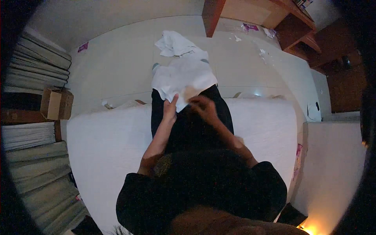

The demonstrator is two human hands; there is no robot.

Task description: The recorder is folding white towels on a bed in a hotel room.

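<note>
A white cloth (pixel 188 73), perhaps a garment, lies spread over my knees. Its far end trails in a crumpled heap onto the tiled floor. My left hand (pixel 170 110) grips the near edge, thumb on top of the fabric. At the cloth's near right edge is my right hand (pixel 205 109), blurred and with its fingers curled. Whether it pinches the fabric or anything small cannot be made out. Just beyond those fingers, a beige patch (pixel 190 92) shows on the cloth. Black trousers (pixel 191 132) cover my lap beneath.
I sit on the edge of a white-covered bed (pixel 111 147). An opened cardboard box (pixel 57 103) stands at the left beside pleated curtains (pixel 38 64). Wooden furniture (pixel 296 30) is at the far right, with plastic scraps (pixel 262 54) on the floor (pixel 126 58). A light (pixel 308 230) glows at lower right.
</note>
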